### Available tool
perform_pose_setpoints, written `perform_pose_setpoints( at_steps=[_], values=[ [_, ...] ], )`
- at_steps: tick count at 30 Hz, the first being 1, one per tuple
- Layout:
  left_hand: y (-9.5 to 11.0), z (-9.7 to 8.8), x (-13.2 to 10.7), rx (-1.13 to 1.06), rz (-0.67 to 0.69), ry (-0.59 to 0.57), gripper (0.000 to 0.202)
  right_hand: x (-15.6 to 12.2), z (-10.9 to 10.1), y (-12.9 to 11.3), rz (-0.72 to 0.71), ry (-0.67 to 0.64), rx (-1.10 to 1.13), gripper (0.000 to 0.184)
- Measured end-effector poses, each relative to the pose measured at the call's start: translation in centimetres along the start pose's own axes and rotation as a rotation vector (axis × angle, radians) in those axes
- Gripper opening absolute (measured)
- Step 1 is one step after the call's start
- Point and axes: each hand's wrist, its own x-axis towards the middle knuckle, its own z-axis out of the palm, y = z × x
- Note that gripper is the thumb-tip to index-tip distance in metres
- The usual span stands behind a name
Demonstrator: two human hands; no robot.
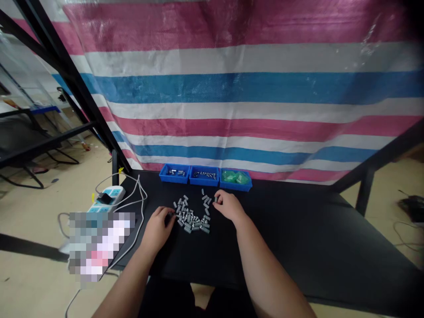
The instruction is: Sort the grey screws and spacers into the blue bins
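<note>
A loose pile of small grey metal cylinders lies on the black tabletop between my hands. My right hand is at the pile's right side, thumb and fingertips pinching one grey metal cylinder that stands about upright. At the left edge of the pile is my left hand, its fingers curled inward with the tips close together. Whatever those tips hold is too small to make out. A few cylinders trail away from the pile toward the bins, near my right fingertips.
Behind the pile stand a left blue bin and a middle blue bin, both with small metal parts, and a right blue bin with green bagged items. A power strip with white cables lies left. Striped sheeting hangs behind.
</note>
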Motion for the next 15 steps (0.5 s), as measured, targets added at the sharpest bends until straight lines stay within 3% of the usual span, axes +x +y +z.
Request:
perform_pose_setpoints(
  at_steps=[5, 10, 15],
  values=[
    [0.5, 0.1, 1.0, 0.156, -0.139, -0.038, 0.027, 0.4, 0.9, 0.5, -0.043, 0.143, 0.153, 0.012],
    [0.3, -0.6, 3.8, 0.318, -0.205, -0.149, 0.029, 1.1, 1.9, 0.9, -0.071, 0.170, 0.356, 0.013],
    [0.3, -0.9, 6.2, 0.311, -0.215, -0.176, 0.020, 1.8, 2.5, 1.3, -0.060, 0.212, 0.446, 0.018]
  ],
)
